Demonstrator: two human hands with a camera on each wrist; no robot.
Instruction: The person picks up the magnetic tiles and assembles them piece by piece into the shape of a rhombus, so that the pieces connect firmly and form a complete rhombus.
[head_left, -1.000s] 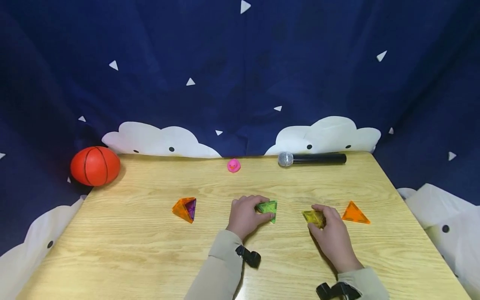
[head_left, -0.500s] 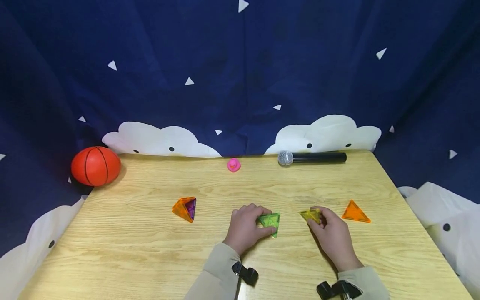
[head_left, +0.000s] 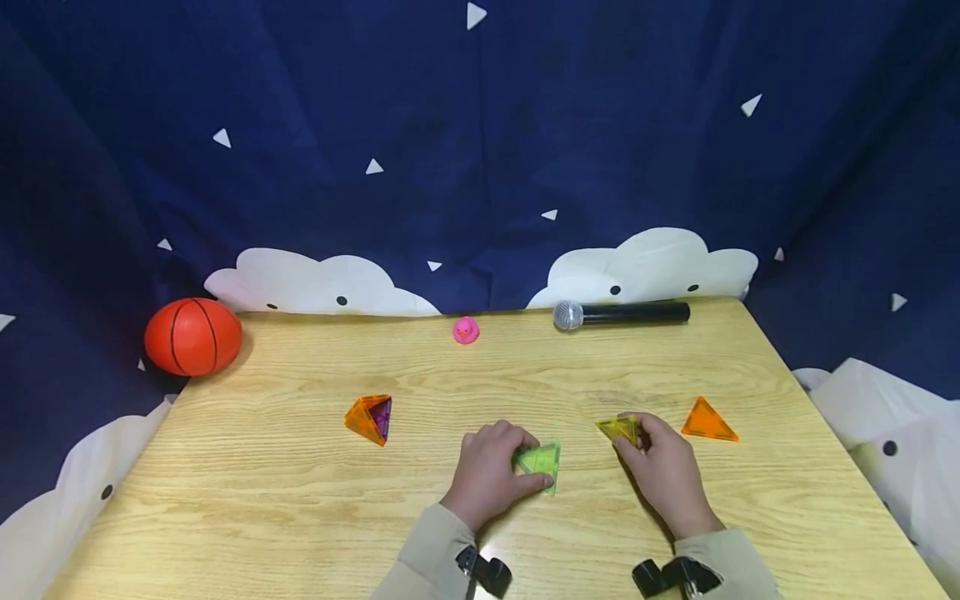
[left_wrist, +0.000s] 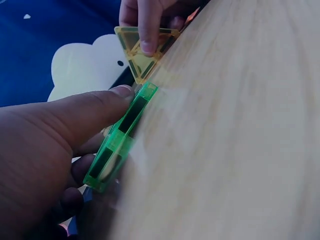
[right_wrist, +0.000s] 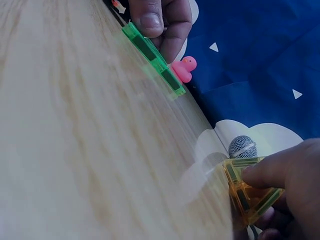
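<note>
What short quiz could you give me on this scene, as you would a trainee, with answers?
1. What does the left hand hold?
2. True or false: the pink duck sits between the red ball and the microphone.
3. Choose: the single orange triangle lies (a) between the hands, (b) beside the red ball, (c) to the right of the right hand.

Key: 1. A green see-through piece; 2. true; 3. c.

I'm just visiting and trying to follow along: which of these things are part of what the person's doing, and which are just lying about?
Part of the job:
green triangular tile, in the left hand
yellow triangular tile, in the right hand
orange triangular tile and orange-and-purple tile shape, probably: similar style, not held

Just lying about, apparently:
red basketball
pink toy duck
microphone
</note>
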